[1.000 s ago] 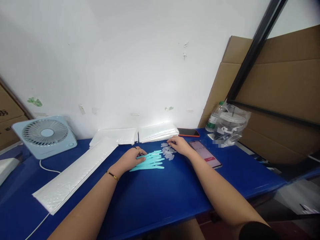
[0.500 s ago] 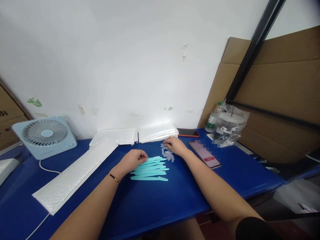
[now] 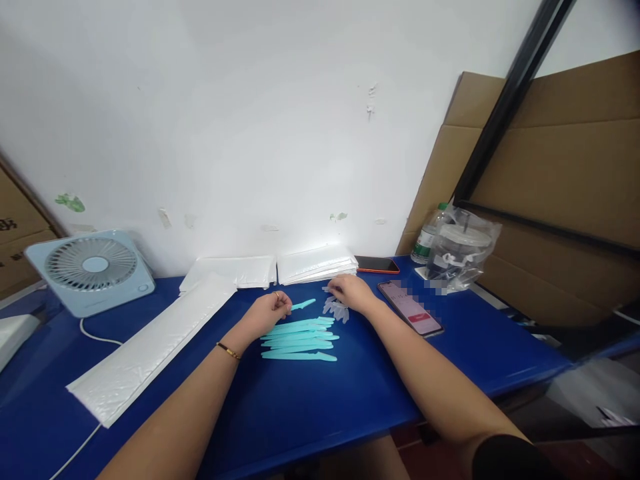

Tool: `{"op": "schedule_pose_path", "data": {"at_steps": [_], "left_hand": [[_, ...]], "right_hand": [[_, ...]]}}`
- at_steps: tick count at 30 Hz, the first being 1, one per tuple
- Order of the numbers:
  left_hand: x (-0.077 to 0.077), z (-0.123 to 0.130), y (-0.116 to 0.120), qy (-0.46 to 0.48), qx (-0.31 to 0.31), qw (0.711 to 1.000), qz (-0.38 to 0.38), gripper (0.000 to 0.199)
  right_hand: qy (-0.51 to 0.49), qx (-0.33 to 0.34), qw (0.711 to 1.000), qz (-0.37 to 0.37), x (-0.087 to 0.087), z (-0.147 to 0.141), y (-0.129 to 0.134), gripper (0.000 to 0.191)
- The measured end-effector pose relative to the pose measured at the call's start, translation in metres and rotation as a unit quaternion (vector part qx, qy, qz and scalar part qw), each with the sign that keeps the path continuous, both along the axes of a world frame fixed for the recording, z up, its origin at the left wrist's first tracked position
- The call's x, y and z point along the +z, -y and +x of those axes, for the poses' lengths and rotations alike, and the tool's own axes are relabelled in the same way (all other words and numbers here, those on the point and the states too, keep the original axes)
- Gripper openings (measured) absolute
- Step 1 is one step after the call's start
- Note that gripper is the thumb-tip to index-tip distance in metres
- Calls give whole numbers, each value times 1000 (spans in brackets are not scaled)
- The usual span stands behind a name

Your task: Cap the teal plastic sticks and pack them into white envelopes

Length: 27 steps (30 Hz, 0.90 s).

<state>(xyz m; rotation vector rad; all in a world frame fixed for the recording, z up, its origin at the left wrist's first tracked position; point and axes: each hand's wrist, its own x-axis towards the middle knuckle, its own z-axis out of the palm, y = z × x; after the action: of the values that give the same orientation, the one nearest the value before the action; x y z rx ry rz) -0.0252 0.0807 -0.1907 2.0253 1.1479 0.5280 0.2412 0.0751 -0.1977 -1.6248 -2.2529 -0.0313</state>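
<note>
My left hand (image 3: 267, 312) pinches one turquoise eyebrow razor (image 3: 304, 304) by its handle, its blade end pointing right. Just below lie several more turquoise eyebrow razors (image 3: 300, 345), side by side on the blue table. Closed fingertips of my right hand (image 3: 347, 291) are at the small pile of clear plastic caps (image 3: 337, 309); a translucent cap (image 3: 325, 289) shows at the tips. The razor in my left hand is apart from the caps.
White padded mailers (image 3: 315, 263) are stacked by the wall, and a long white mailer (image 3: 155, 353) lies at left. A blue fan (image 3: 93, 270) stands far left. Right of my hand are a lit phone (image 3: 407, 307), a dark phone (image 3: 377, 265), a bottle (image 3: 427, 237) and a bagged cup (image 3: 460, 250).
My left hand has lifted one eyebrow razor off the top of the row and moved it slightly up and away. My right hand has stayed at the caps.
</note>
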Motion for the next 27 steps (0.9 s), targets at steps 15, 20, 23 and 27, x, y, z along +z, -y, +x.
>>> {"op": "schedule_pose_path", "data": {"at_steps": [15, 20, 23, 27], "left_hand": [[3, -1, -3, -13, 21, 994, 110, 27], [0, -1, -4, -16, 19, 993, 119, 27], [0, -1, -5, -17, 21, 992, 126, 27], [1, -2, -5, -18, 25, 991, 129, 27]], "right_hand": [[-536, 52, 826, -167, -1, -12, 10, 35], [-551, 66, 811, -185, -2, -20, 12, 32], [-554, 74, 806, -194, -2, -25, 13, 31], [-570, 75, 794, -197, -1, -27, 12, 30]]}}
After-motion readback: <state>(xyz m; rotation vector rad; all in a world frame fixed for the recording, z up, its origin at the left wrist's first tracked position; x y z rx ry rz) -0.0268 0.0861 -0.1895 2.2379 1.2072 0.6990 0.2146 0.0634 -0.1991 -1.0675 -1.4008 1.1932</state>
